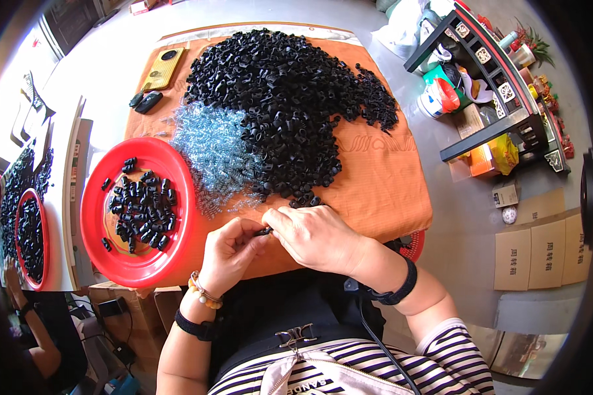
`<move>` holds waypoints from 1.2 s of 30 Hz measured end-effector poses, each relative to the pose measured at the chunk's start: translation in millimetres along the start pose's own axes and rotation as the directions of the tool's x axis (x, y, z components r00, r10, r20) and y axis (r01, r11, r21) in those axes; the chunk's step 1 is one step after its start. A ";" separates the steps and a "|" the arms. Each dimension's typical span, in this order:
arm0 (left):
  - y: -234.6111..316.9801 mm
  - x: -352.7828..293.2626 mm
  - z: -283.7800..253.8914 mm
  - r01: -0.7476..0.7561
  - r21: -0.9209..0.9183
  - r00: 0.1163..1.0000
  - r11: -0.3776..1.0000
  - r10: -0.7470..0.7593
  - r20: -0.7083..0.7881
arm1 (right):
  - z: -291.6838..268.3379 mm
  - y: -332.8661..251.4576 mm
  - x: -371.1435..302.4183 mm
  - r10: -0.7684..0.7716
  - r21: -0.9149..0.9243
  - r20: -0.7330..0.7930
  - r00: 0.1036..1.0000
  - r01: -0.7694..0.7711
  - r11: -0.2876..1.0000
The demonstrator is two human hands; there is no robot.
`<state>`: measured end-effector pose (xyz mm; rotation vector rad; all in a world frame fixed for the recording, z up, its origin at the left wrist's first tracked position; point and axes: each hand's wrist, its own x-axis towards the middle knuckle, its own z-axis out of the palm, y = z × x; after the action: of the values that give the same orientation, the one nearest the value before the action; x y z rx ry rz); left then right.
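My left hand [234, 247] and my right hand [306, 234] meet at the near edge of an orange-covered table [375, 197]. Between their fingertips is a small black plastic part [263, 231], mostly covered by the fingers. Both hands pinch it. Just beyond them rises a large heap of small black plastic parts [277, 85], whose near end almost reaches my right hand. A pile of thin, shiny, silvery pieces [214, 151], perhaps springs, lies against the heap's left side. To the left of my left hand, a round red tray [95, 227] holds many short black cylindrical pieces [141, 210].
A gold phone [163, 68] and a dark key fob [149, 102] lie at the far left. Cardboard boxes [537, 253] and a dark shelf [487, 135] stand on the floor at right. Another forearm [43, 349] shows at far left; reflection or co-worker, I cannot tell.
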<state>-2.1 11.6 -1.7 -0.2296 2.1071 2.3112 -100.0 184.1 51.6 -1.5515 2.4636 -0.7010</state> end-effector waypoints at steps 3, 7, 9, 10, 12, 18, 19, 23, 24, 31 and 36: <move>-0.9 -0.5 -0.5 -0.001 -0.026 1.000 1.000 0.001 -0.007 | -3.1 0.0 2.8 -0.002 -0.020 0.019 1.000 0.002 1.000; -3.3 -0.5 -1.5 -0.013 -0.011 1.000 1.000 0.013 -0.007 | -6.4 -2.2 4.5 0.003 0.001 0.001 1.000 -0.003 1.000; -0.1 0.0 -1.0 -0.014 -0.029 1.000 0.999 0.013 -0.009 | -6.2 -2.7 4.7 0.018 0.003 -0.010 1.000 -0.018 1.000; -0.3 -0.2 -1.3 -0.012 -0.029 1.000 1.000 0.012 -0.010 | -5.3 -2.2 4.9 0.052 0.017 -0.014 0.999 -0.052 0.999; -0.9 -0.3 -2.2 0.015 -0.066 1.000 0.998 -0.016 -0.017 | -5.1 -1.0 5.5 0.087 0.031 -0.016 0.996 -0.086 0.996; -3.4 -0.4 -2.1 -0.012 0.023 1.000 1.000 0.012 -0.006 | -7.9 6.2 5.1 -0.002 0.048 0.046 0.999 -0.001 0.999; -3.0 -0.1 -1.6 -0.010 0.023 1.000 1.000 0.010 -0.004 | -6.9 6.3 5.8 0.000 0.026 0.056 0.998 -0.002 1.000; -1.7 -0.7 -1.6 0.004 0.054 1.000 0.999 -0.003 -0.018 | -12.5 1.3 10.8 0.028 -0.063 0.150 0.988 -0.018 0.998; -2.1 -1.0 -2.2 -0.005 0.069 1.000 0.998 0.006 -0.015 | -11.2 2.1 11.1 0.029 -0.063 0.149 0.988 -0.020 0.998; -1.6 -2.4 -5.9 0.043 -0.108 0.999 0.993 -0.045 -0.010 | -6.5 8.3 9.0 0.014 0.030 0.019 1.000 -0.014 0.999; -2.9 -2.8 -3.4 0.020 -0.126 1.000 0.992 -0.022 -0.018 | -6.7 9.3 10.7 -0.023 -0.007 0.035 0.999 0.024 1.000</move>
<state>1.3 8.8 -4.5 -0.2748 1.9592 2.4417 -114.9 180.1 54.6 -1.5843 2.4299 -0.6629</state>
